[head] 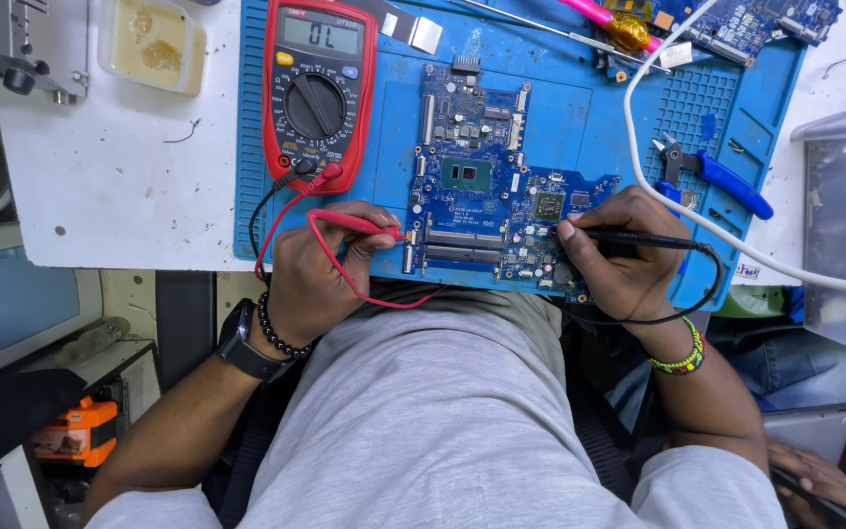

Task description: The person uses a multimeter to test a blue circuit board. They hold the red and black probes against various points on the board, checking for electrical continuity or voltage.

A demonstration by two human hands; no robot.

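Observation:
A blue circuit board (pixel 482 191) lies on a blue work mat (pixel 580 108) at the table's near edge. My left hand (pixel 320 274) grips a red test probe (pixel 354 223) with its tip at the board's lower left edge. My right hand (pixel 619 255) holds a black test probe (pixel 638 238), its tip touching the board's lower right part. Red and black leads run from both probes to a red multimeter (pixel 317 83) standing on the mat's left side, above my left hand.
Blue-handled cutters (pixel 712 176) lie on the mat at right, crossed by a white cable (pixel 638 167). A second circuit board (pixel 756 22) sits at the top right. A clear plastic bin (pixel 839 225) stands at far right, a small tray (pixel 154 44) at top left. Another person's hand (pixel 820 480) shows at bottom right.

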